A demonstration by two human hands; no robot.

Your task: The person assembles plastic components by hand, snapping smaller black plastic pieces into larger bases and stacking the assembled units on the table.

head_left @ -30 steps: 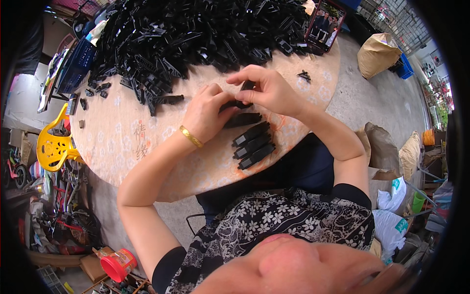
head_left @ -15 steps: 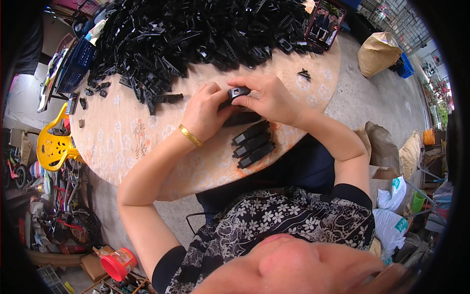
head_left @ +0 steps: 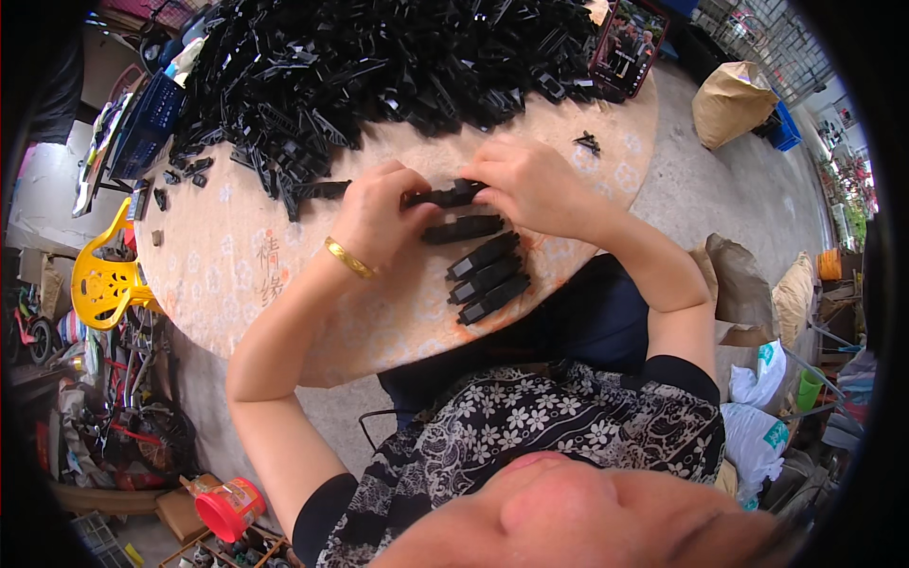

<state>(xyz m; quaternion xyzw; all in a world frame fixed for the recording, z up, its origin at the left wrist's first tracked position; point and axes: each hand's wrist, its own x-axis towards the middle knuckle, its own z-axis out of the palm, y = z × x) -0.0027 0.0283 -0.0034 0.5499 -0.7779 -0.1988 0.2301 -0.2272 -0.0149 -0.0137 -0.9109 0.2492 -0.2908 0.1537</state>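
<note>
Between my two hands, over the round table (head_left: 331,327), is a long black plastic part (head_left: 447,196). The fingers of my left hand (head_left: 379,213) are closed on its left end. My right hand (head_left: 535,185) pinches the right end with thumb and fingers. Just below the held part, a similar black plastic piece (head_left: 462,229) lies on the table. Nearer to me, several more black pieces (head_left: 488,276) lie side by side in a slanted row. Fingers cover both ends of the held part.
A big heap of black plastic parts (head_left: 379,76) covers the table's far side. A phone (head_left: 628,47) with a lit screen stands at its right. A few small black bits (head_left: 588,143) lie at the right. A yellow chair (head_left: 104,275) is at the left; a brown paper sack (head_left: 734,104) stands right.
The held part has turned from steeply tilted to nearly level, lying across between my hands. My hands have moved apart a little, uncovering the piece below. The phone's picture has changed.
</note>
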